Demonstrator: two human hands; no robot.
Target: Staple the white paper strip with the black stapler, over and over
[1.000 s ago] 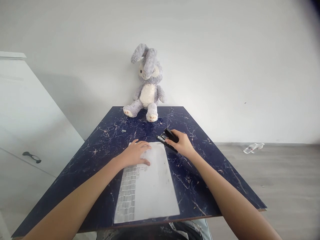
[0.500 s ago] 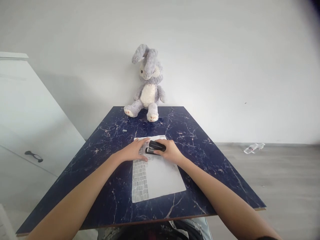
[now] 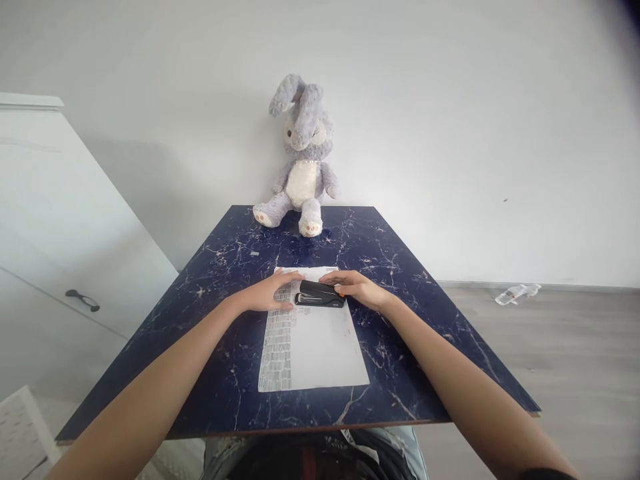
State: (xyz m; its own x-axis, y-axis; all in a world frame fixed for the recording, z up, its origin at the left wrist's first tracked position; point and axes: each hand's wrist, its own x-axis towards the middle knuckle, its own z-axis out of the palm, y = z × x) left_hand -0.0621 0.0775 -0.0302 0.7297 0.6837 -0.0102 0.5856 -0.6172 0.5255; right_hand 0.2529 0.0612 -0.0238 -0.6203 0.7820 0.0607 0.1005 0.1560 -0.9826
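A white sheet of paper [image 3: 313, 337] with a printed column along its left side lies on the dark blue marbled table [image 3: 225, 373]. A black stapler [image 3: 320, 294] rests on the paper's far end. My left hand [image 3: 267, 297] lies flat on the paper's far left corner, fingers stretched out beside the stapler's front. My right hand [image 3: 357, 287] sits at the stapler's back end, fingers extended and touching it, not wrapped round it.
A grey plush rabbit [image 3: 303, 160] sits at the table's far edge against the white wall. A small staple-like bit [image 3: 255, 253] lies on the table's far left. A white cabinet [image 3: 55, 227] stands left. A crushed plastic bottle [image 3: 517, 293] lies on the floor right.
The paper slid away from me and the stapler was brought from the right onto its far end. My right hand has loosened its grip and now rests behind the stapler.
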